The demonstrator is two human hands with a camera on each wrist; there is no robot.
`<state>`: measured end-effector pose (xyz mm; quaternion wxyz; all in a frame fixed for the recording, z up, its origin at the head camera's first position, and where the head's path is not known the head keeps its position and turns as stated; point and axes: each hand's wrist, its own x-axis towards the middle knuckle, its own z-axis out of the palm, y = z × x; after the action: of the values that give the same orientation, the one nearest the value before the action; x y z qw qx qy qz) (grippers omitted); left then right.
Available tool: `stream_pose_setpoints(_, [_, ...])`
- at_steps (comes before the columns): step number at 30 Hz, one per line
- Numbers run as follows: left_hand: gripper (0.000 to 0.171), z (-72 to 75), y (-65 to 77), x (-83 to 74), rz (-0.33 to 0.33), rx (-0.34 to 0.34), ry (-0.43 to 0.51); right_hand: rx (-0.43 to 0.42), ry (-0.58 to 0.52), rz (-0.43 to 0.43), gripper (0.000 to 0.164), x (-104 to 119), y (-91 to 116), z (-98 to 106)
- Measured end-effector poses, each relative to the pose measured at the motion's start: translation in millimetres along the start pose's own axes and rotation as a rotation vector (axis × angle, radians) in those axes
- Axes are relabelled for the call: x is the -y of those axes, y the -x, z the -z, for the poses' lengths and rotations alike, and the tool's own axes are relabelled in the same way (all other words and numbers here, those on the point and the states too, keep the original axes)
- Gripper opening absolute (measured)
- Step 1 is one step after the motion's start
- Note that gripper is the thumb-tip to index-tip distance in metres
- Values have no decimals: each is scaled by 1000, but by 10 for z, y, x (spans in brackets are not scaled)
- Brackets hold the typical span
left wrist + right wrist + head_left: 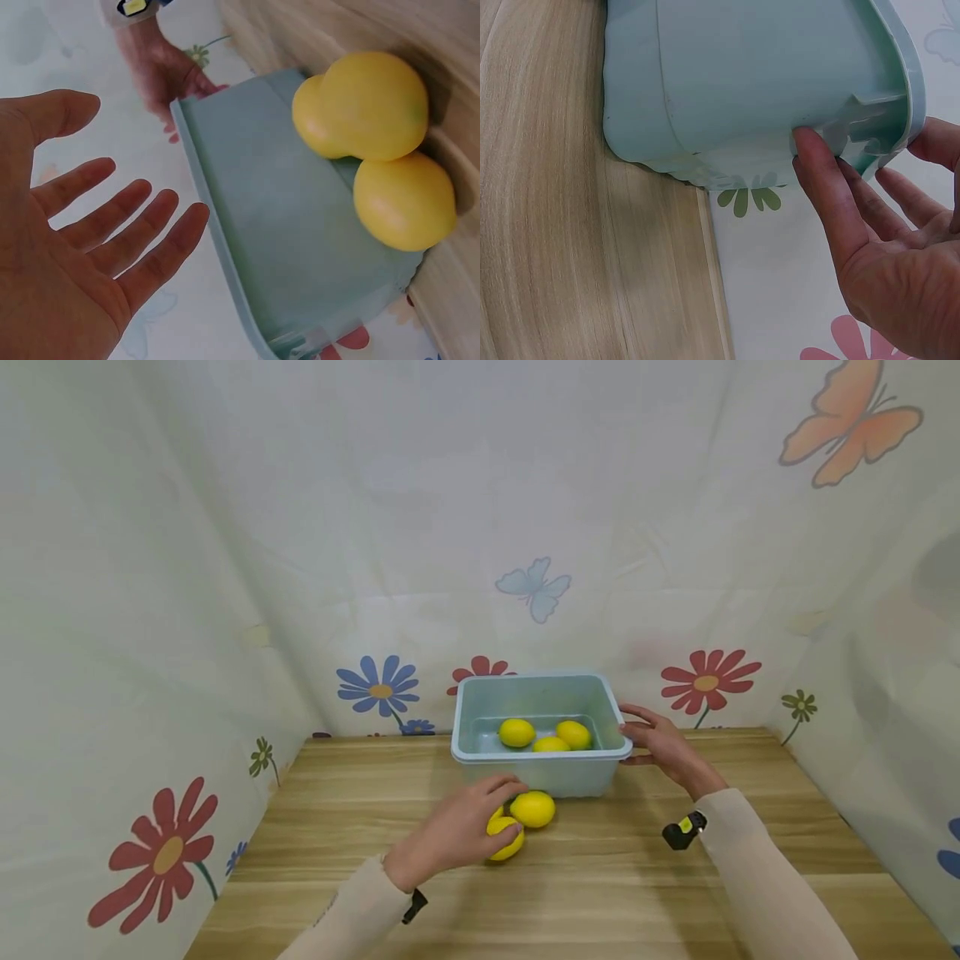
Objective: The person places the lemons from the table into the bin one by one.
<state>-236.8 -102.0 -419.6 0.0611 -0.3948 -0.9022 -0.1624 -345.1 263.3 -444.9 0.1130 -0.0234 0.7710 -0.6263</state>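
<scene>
My left hand (461,827) is over a group of three lemons in front of a pale blue plastic bin (540,775). Its fingers are spread and relaxed, apart from the lemons in the left wrist view. Of these, one lemon (534,810) lies at the bin's front wall, a nearer lemon (507,840) shows below my fingers, and the third is mostly hidden. At the bin's right end, my right hand (667,749) rests loosely extended fingers (825,187) against the side and rim. Inside the bin are three more lemons (517,732).
The bin stands on a wood-grain table (630,877), close to its back edge. A white cloth (375,510) printed with flowers and butterflies hangs behind and at both sides. Black wrist devices (684,831) sit at both cuffs.
</scene>
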Motion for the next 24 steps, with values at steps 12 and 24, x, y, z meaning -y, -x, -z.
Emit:
stream_pose_setpoints(12, [48,-179,62,53,27,71,-39,-15,-2,-4,62,-30,-40,-6])
stream_pose_setpoints(24, [47,-340,56,118,15,113,-110,-8,-5,3,63,-17,-10,-21])
